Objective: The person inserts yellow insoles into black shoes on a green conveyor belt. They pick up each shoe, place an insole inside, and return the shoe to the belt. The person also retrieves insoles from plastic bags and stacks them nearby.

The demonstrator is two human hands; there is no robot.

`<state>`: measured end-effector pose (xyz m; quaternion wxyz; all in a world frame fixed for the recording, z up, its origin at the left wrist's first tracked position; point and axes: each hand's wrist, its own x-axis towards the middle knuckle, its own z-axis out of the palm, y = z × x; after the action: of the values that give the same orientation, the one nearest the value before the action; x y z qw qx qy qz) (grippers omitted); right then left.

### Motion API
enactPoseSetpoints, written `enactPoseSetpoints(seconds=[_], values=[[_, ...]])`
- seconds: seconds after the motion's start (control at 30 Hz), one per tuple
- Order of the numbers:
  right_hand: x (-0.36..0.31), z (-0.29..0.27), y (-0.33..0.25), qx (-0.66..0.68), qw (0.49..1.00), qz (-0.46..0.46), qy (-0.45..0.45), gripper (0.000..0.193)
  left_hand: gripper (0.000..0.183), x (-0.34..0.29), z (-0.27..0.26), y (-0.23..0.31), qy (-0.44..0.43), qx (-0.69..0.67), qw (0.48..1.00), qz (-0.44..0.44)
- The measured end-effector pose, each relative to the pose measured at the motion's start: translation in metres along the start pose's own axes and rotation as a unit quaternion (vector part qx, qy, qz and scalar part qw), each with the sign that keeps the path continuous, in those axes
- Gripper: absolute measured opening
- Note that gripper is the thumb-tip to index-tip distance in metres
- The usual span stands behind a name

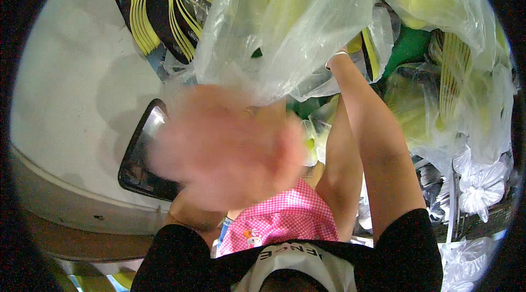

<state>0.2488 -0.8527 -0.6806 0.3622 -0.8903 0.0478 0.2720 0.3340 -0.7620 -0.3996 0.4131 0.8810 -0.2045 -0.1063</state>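
Observation:
My left hand [230,149] is raised close in the middle of the view, smeared by motion, so its fingers cannot be made out. Beyond it spreads a large clear plastic bag [312,23] with yellow showing through. My right arm reaches up to that bag's right side. Only a little of my right hand [343,51] shows beside the plastic; its fingers are hidden. A white band circles that wrist. Left of the bag lie stacked flat curved black pieces with yellow edges [145,15].
A dark-rimmed phone or tablet [139,155] lies on the white table [66,100] at left. More clear bags with yellow pieces [427,106] crowd the right. Below them are tied clear bags [482,182] near a dark rack. A pink checked cloth [290,212] covers my lap.

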Motion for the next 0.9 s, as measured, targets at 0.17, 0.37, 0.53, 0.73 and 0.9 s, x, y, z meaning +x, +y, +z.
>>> enactPoseSetpoints(seconds=[0.17,0.37,0.53,0.73,0.9], values=[[-0.015,0.009,0.03,-0.03,0.995,-0.054,-0.082,0.031,0.018,-0.024,0.093,-0.035,-0.349,-0.065,0.915,-0.192],[-0.017,-0.03,0.018,0.367,0.913,0.14,-0.11,0.03,0.036,0.039,0.143,-0.131,-0.539,0.348,0.766,-0.029],[-0.017,-0.054,0.01,0.186,0.98,0.069,0.0,0.031,0.039,0.033,0.121,-0.144,-0.427,0.351,0.83,0.076],[-0.014,-0.066,0.013,0.111,0.984,0.136,0.003,0.034,0.045,0.033,0.106,-0.134,-0.438,0.35,0.827,0.033],[-0.022,-0.094,-0.002,0.031,0.999,0.023,0.007,0.028,0.051,0.036,0.106,-0.138,-0.333,0.263,0.905,0.013]])
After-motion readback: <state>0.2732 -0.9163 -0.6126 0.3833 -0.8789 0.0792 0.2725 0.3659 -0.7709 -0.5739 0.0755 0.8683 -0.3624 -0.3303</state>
